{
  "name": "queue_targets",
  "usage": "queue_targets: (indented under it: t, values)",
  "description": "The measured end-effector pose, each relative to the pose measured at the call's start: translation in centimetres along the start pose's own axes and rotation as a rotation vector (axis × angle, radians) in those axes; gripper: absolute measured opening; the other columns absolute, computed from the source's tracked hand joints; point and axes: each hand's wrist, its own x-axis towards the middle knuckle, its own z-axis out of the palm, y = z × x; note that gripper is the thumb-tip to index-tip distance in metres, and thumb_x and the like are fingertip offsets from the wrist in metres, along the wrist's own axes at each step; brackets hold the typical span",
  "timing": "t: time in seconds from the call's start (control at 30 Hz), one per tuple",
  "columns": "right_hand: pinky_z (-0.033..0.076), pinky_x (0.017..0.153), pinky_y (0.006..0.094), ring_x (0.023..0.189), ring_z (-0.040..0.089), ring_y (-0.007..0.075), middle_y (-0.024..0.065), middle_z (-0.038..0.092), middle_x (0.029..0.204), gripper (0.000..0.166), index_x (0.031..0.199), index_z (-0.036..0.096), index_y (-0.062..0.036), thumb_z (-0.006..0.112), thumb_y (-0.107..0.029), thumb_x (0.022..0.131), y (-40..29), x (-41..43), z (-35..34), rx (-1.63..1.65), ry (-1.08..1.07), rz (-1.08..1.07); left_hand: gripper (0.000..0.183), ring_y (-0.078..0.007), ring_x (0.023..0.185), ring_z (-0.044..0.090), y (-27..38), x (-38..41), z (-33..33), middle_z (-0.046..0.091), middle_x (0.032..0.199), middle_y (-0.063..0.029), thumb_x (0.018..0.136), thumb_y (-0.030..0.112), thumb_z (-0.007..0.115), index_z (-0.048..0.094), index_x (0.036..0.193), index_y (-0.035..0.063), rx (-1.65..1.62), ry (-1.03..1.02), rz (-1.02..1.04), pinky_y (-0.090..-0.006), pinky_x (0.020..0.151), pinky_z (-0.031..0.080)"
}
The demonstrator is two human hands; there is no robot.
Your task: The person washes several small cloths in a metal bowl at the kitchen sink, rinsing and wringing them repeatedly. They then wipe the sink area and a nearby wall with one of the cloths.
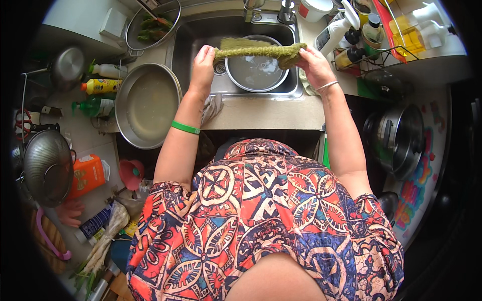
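Observation:
A fluffy olive-green cloth [248,50] is stretched out over the sink. Its left end is pinched in my left hand [203,69], its right corner in my right hand [315,66]. Part of the cloth hangs down on the far side, and a bunched bit droops near my right hand. Below it, a round metal basin [256,75] holding cloudy water sits in the stainless steel sink [196,32]. The drain strainer [220,68] shows beside the basin. A grey rag [213,109] hangs over the sink's front edge near my left forearm.
A large metal basin of cloudy water [148,109] stands left on the counter. Behind it is a colander with leafy greens [154,28]. Two faucets [287,13] rise at the back. On the right are a white spray bottle [335,32] and a wire rack of bottles [371,56].

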Motion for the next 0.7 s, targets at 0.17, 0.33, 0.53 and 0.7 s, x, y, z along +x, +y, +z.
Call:
queue_targets:
  t: [0.17,0.33,0.53,0.7]
  values:
    - [0.049,0.089,0.0306,0.098,0.063,0.0167,0.0083,0.064,0.109,0.025,0.118,0.055,-0.0012,0.048,-0.013,0.097,-0.4,-1.3,3.2,0.155,-0.101,0.067,0.022,-0.025,0.09,0.065,-0.1,-1.3,0.6,0.069,0.091,-0.0149,0.086,0.014,0.048,0.066,0.092,0.0021,0.626,0.052,-0.009,-0.0361,0.08,0.049]
    - [0.048,0.089,0.0261,0.1,0.06,0.0114,0.0039,0.062,0.109,0.028,0.122,0.055,-0.003,0.051,-0.017,0.098,-1.1,-2.5,5.8,0.084,-0.162,0.123,0.043,-0.0217,0.118,0.053,1.9,-3.8,4.4,0.06,0.124,-0.0122,0.085,0.013,0.047,0.057,0.125,-0.0009,-0.13,-0.464,-0.035,-0.0334,0.104,0.036]
    - [0.046,0.084,0.0258,0.094,0.056,0.0102,0.0035,0.062,0.102,0.023,0.113,0.057,-0.0002,0.05,-0.016,0.099,-1.1,-2.2,6.3,-0.309,-0.195,-0.083,0.042,-0.0191,0.114,0.055,3.1,-5.3,4.6,0.06,0.119,-0.0106,0.086,0.012,0.052,0.052,0.124,-0.0033,-0.595,-0.655,-0.348,-0.0363,0.103,0.04]
    - [0.046,0.077,0.0207,0.089,0.056,0.0048,-0.0001,0.061,0.098,0.018,0.11,0.057,-0.003,0.054,-0.015,0.098,-1.2,-2.2,6.5,-0.488,-0.152,-0.162,0.033,-0.0178,0.103,0.061,4.3,-6.9,5.1,0.062,0.111,-0.0094,0.089,0.01,0.064,0.055,0.119,-0.0013,-0.691,-0.54,-0.497,-0.0324,0.093,0.049]
